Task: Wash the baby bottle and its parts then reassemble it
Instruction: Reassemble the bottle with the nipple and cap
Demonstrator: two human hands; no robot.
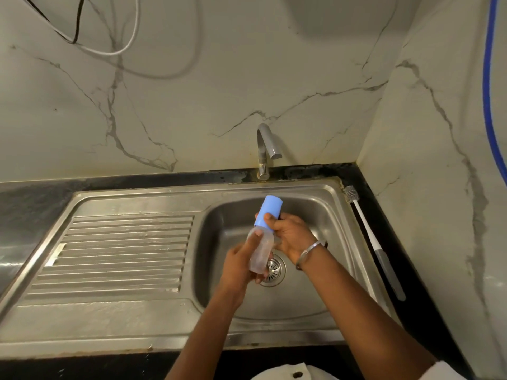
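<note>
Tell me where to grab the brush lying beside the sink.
Grip the grey handle at the near end of the brush, coming down from above. It lies flat right of the sink, bristles toward the wall, so the handle is closest.

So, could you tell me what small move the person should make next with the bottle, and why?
Probably pull the blue cap off with the right hand while the left hand steadies the clear bottle body. The bottle is still assembled over the sink basin, no water runs from the tap, and the brush lies untouched on the counter, so taking it apart likely comes first.
</note>
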